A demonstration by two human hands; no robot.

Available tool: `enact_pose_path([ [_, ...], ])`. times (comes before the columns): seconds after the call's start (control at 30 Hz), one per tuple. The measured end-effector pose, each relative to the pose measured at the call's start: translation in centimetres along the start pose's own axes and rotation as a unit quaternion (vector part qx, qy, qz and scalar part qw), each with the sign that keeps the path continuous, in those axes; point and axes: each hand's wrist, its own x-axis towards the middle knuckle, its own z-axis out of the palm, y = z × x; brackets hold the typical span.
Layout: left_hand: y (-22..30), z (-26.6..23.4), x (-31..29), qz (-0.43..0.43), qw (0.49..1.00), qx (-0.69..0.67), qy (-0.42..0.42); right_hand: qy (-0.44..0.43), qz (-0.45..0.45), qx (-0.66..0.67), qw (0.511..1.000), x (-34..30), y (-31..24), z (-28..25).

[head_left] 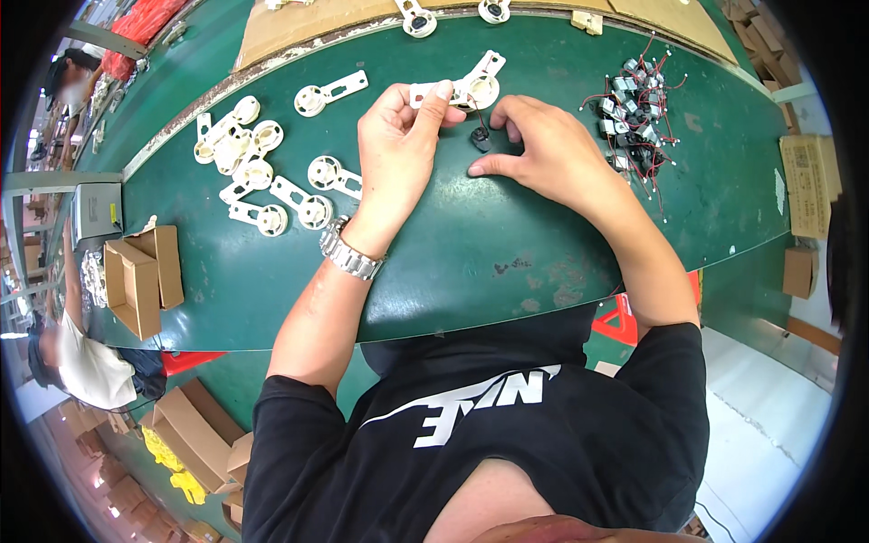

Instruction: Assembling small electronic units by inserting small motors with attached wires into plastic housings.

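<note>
I wear a black short-sleeved T-shirt (579,452) that fills the view toward 6 o'clock; its left sleeve (294,412) ends toward 8 o'clock, its right sleeve (674,366) toward 4. The neckline (493,460) is round. Across my chest runs a white print (522,389): bold block letters and a thin stroke tapering toward 8 o'clock. On my wrist toward 9 o'clock sits a silver metal watch (353,259) with a broad link bracelet. My left hand (398,149) and right hand (552,149) are bare.
</note>
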Motion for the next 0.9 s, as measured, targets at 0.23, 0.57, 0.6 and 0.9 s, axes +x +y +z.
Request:
enact_pose_path([
  [0.23,0.1,-0.8,-0.1,0.027,0.998,-0.002,0.050,0.141,-0.085,-0.096,0.982,2.1,2.0,-0.7],
  [0.57,-0.5,-1.0,0.4,-0.002,0.997,-0.019,0.077,0.125,-0.057,-0.048,0.989,9.5,7.7,1.0],
  [0.6,-0.2,-0.9,0.3,-0.003,0.996,-0.026,0.080,0.126,-0.031,-0.066,0.989,10.1,8.0,1.1],
  [0.9,0.0,-1.1,0.1,-0.024,0.997,-0.023,0.069,0.141,0.125,0.128,0.974,16.6,7.9,-0.4],
])
